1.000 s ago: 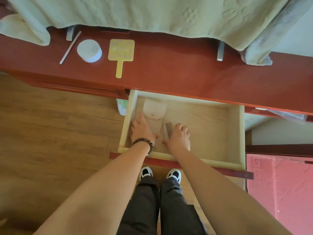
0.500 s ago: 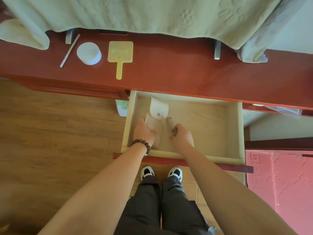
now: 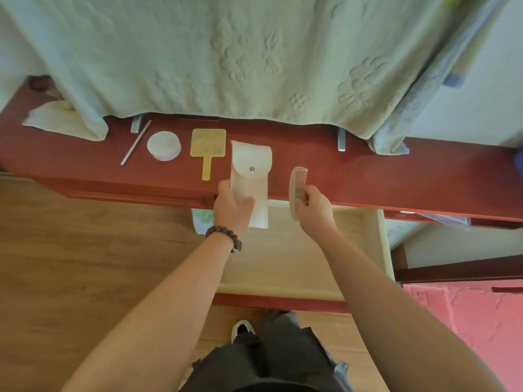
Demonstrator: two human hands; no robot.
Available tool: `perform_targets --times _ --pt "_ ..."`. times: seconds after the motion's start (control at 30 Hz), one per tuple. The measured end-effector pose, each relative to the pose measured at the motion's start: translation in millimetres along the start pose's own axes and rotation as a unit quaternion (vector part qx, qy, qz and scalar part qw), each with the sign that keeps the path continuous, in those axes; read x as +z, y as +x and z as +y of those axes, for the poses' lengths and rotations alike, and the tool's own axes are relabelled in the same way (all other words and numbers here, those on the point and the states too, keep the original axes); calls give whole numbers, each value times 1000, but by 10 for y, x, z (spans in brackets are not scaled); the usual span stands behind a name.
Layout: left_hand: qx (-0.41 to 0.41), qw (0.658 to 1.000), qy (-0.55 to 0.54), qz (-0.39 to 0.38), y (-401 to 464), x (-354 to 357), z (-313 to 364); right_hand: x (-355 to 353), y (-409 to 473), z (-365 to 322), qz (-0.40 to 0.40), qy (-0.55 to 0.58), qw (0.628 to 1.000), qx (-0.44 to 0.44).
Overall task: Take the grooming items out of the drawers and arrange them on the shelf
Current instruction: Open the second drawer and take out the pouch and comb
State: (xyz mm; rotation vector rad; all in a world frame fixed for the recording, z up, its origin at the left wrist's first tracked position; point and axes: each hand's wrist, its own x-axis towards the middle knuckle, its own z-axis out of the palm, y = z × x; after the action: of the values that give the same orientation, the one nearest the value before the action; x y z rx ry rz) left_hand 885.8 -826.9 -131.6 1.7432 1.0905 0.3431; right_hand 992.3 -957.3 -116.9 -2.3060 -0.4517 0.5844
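Hands reached forward together over the open drawer [image 3: 373,244], each carrying one item up to the red shelf [image 3: 396,176]. The left hand [image 3: 232,206], with a dark bead bracelet [image 3: 225,236] at the wrist, gripped the lower part of a pale pouch [image 3: 250,179], thumb across its front and fingers behind its left edge. The pouch had a rounded flap closed by a small metal snap; its upper part lay over the shelf surface while its bottom end hung past the shelf's front edge, above the drawer. The right hand [image 3: 314,210] pinched a pale wooden comb [image 3: 297,190] near its lower half, fingers curled on the toothed side. The comb stood roughly upright, just beside the pouch on its right and apart from it, its top over the shelf. Whether either item touched the shelf could not be told.

Already on the shelf, to the left of the pouch, lay a yellow hand mirror [image 3: 208,148] with its handle pointing toward the person, then a round white container [image 3: 164,145], then a thin pale stick [image 3: 135,142] set at a slant. A light green towel [image 3: 226,52] with raised flower patterns hung down over the back of the shelf. Below, wooden floor [image 3: 70,250] and the person's dark trousers and one shoe [image 3: 242,331] showed
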Motion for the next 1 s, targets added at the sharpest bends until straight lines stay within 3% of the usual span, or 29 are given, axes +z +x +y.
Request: perform_targets --times 0.13,0.4,0.77,1.0 --pt "-18 1000 21 -9 500 59 207 -122 458 -242 12 14 1000 -20" --pt "-63 992 104 -24 1041 316 252 43 1174 -358 -25 -10 999 34" --pt "32 947 317 29 1078 393 125 231 1396 -198 -11 -52 996 68" --pt "37 947 320 6 971 370 125 240 1344 -161 -6 -73 997 37"
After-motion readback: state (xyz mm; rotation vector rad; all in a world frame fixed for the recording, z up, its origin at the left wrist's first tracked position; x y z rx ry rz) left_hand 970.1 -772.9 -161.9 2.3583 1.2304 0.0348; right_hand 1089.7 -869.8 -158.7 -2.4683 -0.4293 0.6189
